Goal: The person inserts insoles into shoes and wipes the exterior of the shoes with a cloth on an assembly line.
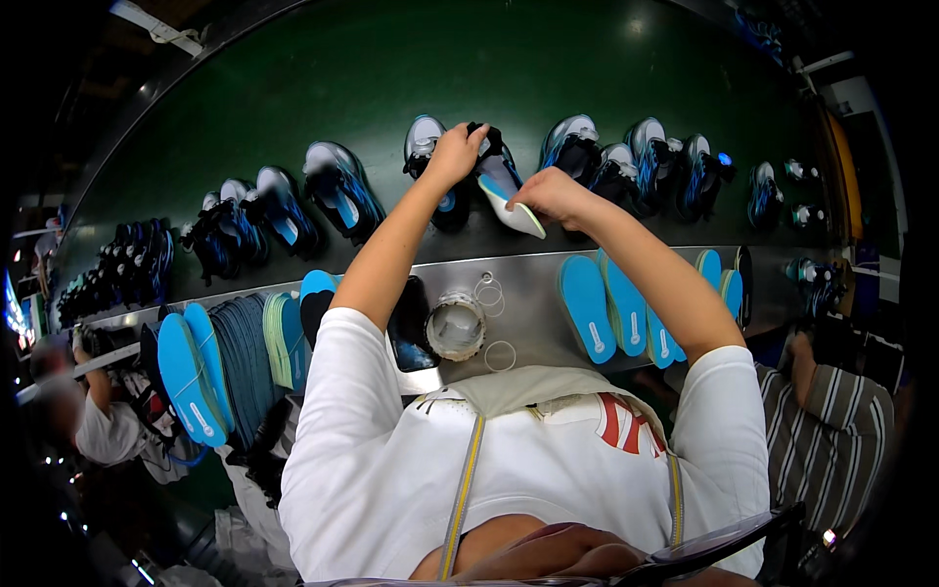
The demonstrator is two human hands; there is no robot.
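Pinching the near end of a pale-edged insole [513,217] between thumb and fingers, the right hand [550,198] holds it just right of the frame's upper centre, the insole's blue upper face partly showing and its far end reaching into the opening of a dark shoe [502,162]. The left hand [460,154], fingers curled, grips that shoe near its black collar. Just left of it stands a grey-toed shoe [424,133] with blue inside, partly hidden by the left forearm. More shoes in black, blue and grey stretch across the green worktop [489,59] toward both sides of the frame. Below, along a metal ledge [538,328], a round, crusty-rimmed container [456,327] sits at centre, with thin rings [500,356] near it on the right. Blue insoles [588,309] lean at right of centre, some behind the right forearm; at lower left, a long row of insoles [245,342] stands packed together in blue, dark grey and pale green. A striped garment [831,430] shows on another person at lower right, and a white-shirted person [112,430] at lower left.
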